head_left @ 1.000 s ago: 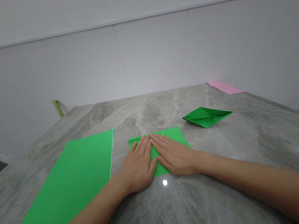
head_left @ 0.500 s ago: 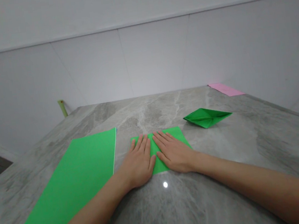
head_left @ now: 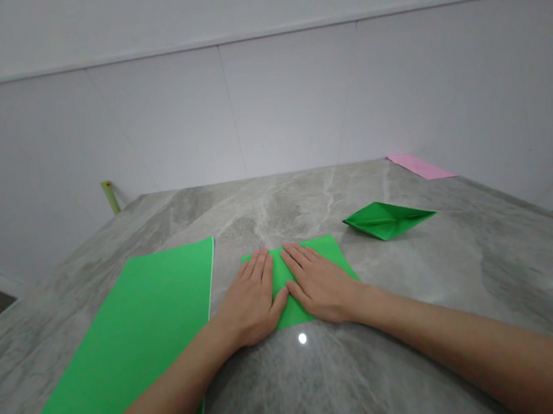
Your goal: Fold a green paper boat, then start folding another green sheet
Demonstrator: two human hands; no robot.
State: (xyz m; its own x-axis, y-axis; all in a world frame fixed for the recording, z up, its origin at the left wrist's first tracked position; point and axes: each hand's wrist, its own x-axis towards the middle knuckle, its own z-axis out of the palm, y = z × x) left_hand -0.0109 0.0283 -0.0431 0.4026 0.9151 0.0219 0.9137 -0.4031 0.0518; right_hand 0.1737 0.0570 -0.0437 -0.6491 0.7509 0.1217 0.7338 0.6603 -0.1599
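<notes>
Two bare hands lie palm down, fingers extended and grasping nothing: left hand (head_left: 253,307) and right hand (head_left: 320,287), thumbs nearly meeting. Under both, flat on the grey marbled table (head_left: 287,209), is one small green sheet (head_left: 331,252). They seem to be pressing it smooth; the next move likely calls for even pressure. Farther out: one large green paper (head_left: 142,324) left, one folded green shape (head_left: 384,222) right, one pink paper (head_left: 420,167) beyond.

Small green paper (head_left: 294,313): bright, plain, four-sided.
Paper's state: lying flat, partly covered, with a strip down its middle showing.
Paper's bare corner: points toward one o'clock.
Paper's place: just below centre, at six o'clock.
</notes>
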